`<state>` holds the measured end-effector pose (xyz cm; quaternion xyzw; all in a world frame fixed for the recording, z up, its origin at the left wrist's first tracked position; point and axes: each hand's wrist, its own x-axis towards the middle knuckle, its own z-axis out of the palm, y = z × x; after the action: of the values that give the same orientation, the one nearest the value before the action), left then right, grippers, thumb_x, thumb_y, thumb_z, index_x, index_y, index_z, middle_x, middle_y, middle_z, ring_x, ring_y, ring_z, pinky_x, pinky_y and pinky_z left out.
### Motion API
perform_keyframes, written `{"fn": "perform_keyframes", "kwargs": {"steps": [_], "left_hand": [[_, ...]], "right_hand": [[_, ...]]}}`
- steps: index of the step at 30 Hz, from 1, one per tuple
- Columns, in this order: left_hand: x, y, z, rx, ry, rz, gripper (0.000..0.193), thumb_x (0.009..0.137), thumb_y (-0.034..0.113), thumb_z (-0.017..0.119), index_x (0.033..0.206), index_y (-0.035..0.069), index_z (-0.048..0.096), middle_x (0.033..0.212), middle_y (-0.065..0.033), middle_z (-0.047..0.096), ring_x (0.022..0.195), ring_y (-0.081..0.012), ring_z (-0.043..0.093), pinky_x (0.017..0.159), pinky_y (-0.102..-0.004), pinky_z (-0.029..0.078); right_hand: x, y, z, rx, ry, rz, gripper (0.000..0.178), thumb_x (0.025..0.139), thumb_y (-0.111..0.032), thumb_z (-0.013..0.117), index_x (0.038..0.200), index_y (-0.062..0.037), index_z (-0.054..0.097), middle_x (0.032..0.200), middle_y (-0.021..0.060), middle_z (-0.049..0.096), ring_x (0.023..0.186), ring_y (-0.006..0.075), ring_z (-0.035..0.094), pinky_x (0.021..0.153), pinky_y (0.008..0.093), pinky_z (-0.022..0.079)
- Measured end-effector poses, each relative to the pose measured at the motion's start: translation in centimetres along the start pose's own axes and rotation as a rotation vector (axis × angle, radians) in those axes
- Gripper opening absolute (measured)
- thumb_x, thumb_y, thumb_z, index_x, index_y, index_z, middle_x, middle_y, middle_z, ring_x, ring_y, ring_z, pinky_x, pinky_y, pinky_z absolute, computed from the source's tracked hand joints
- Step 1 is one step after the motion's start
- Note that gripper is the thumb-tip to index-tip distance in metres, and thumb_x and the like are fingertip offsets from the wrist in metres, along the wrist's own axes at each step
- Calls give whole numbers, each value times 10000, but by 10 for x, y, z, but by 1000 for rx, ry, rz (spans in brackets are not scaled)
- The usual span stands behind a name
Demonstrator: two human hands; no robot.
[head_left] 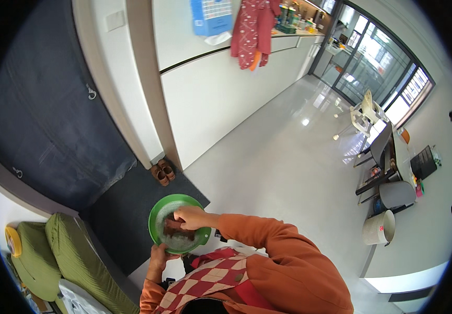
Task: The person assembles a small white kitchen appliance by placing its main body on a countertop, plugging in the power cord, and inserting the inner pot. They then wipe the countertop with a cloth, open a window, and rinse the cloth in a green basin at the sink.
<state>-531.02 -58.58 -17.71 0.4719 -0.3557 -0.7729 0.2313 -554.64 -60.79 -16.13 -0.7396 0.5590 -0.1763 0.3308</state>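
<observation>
The step in hand looks like washing or kneading by hand in a round green plastic basin [152,222], which sits towards seven o'clock in the view, against the dark grey flat mat [113,220] behind it. The person's left hand [159,257] grips the basin at about seven o'clock on its rim, closed on the edge. The right hand [190,217] reaches in over three o'clock, its fingers bent down near the middle; whether they pinch anything cannot be told. Below them lies a reddish-brown wet mass [175,232], too blurred to identify, ringed by white foamy suds [168,242]. Whether anything supports the basin from beneath is hidden. A pair of brown low-cut shoes [163,172] stands at about twelve o'clock from the basin, and an olive-green ribbed cushion [82,259] lies at eight. The next move seems to call for a firm left hold that keeps the rim level, while the right fingers work the mass with short presses, low enough that suds do not slop over the edge
</observation>
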Motion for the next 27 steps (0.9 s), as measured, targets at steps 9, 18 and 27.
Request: {"fn": "perform_keyframes", "kwargs": {"steps": [9,18,27], "left_hand": [[44,-42,174,287,-253,-96,382,817,119,427,1111,-120,476,887,-233,618,695,-337,656,587,-403,577],[78,-60,326,491,-599,-186,339,858,147,488,1103,-80,544,983,-208,619,791,-305,664,651,-395,583],[123,-31,392,570,-635,-315,402,826,142,466,1198,-11,472,1006,-185,634,781,-295,674,686,-359,584]], "right_hand": [[-184,89,-56,-264,539,163,175,735,-190,623,882,-99,602,998,108,560,1030,308,512,793,437,429],[-317,150,-119,-285,342,468,366,721,-248,648,1061,-126,592,963,84,614,985,285,553,821,445,433],[-361,145,-183,-392,630,351,411,716,-117,680,1116,-100,584,943,89,621,902,294,572,732,401,467]]}}
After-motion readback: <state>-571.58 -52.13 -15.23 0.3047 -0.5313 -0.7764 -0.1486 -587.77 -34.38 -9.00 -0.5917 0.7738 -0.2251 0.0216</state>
